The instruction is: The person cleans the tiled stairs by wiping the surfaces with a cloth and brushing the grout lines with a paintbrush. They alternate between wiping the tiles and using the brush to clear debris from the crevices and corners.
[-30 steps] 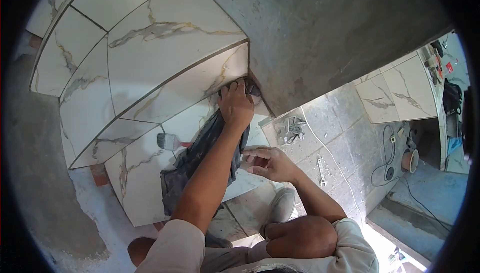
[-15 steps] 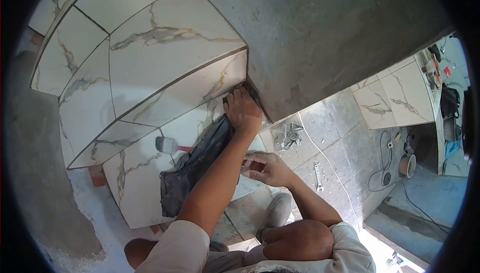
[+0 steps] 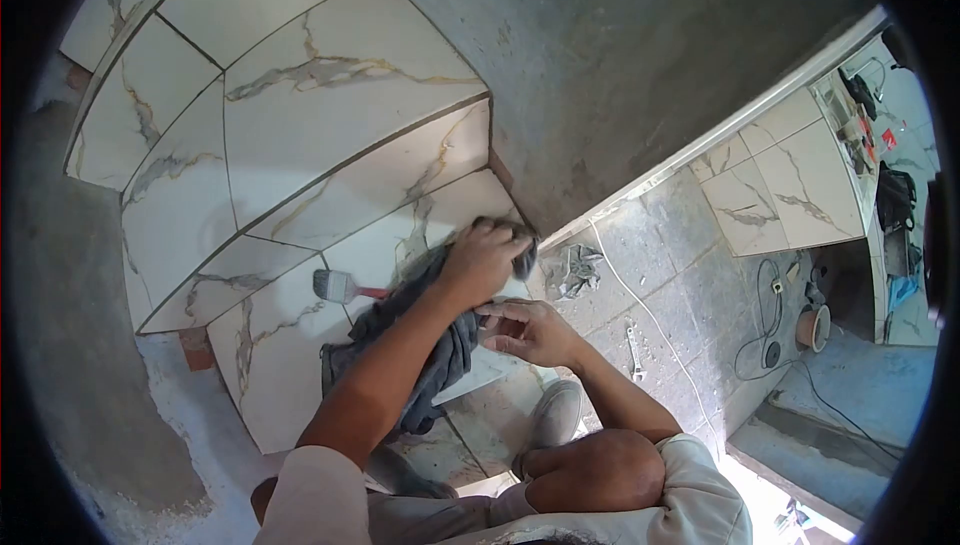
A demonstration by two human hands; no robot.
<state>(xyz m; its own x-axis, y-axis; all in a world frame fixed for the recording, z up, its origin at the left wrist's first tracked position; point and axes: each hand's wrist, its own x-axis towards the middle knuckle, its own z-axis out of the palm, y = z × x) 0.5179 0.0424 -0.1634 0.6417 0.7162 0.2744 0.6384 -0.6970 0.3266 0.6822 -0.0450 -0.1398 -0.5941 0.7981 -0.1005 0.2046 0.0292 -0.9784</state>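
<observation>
A dark, crumpled cloth (image 3: 440,360) lies along the marbled tile step (image 3: 290,345), partly under my left forearm. My left hand (image 3: 484,259) is closed on the cloth's upper end, close to the corner by the grey wall. Just below and to the right, my right hand (image 3: 530,331) is held with its fingers curved and apart, next to the cloth, with nothing visible in it. A paintbrush (image 3: 338,286) with a red handle rests on the tile left of the cloth, its handle end reaching the cloth's edge.
On the grey floor to the right lie a crumpled rag (image 3: 580,270), a wrench (image 3: 635,352) and a white cable (image 3: 652,315). Farther right are a black cord with a disc (image 3: 771,354) and a bucket (image 3: 815,329). A grey wall (image 3: 620,75) rises at the top.
My left hand has pulled back from the wall corner toward me, drawing the cloth's end along. The cloth is more bunched and reaches farther right. My right hand has barely moved.
</observation>
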